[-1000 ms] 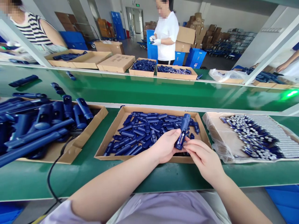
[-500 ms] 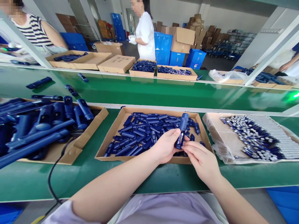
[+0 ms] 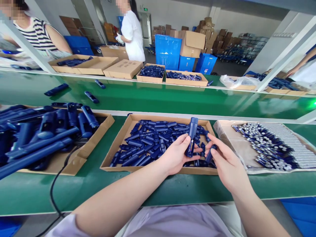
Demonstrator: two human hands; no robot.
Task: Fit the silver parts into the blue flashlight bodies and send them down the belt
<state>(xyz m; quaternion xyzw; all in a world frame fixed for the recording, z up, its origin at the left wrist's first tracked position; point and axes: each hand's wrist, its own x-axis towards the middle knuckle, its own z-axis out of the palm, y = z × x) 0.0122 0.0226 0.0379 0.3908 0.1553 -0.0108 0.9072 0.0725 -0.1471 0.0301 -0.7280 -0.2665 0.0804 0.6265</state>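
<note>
My left hand (image 3: 175, 155) clasps a blue casing (image 3: 194, 126), my right hand (image 3: 228, 166) pinches a smaller piece (image 3: 211, 154) alongside; tilting could spill the exposed battery (image 3: 191, 145).

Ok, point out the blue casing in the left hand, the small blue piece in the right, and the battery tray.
Blue casing (image 3: 193, 127), head view: upper barrel.
Small blue piece (image 3: 209, 157), head view: lower end.
Battery tray (image 3: 239, 144), head view: bare floor.

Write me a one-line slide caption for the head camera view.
Left hand holding a blue tube, right hand a small blue part, above a box of similar parts.
</note>
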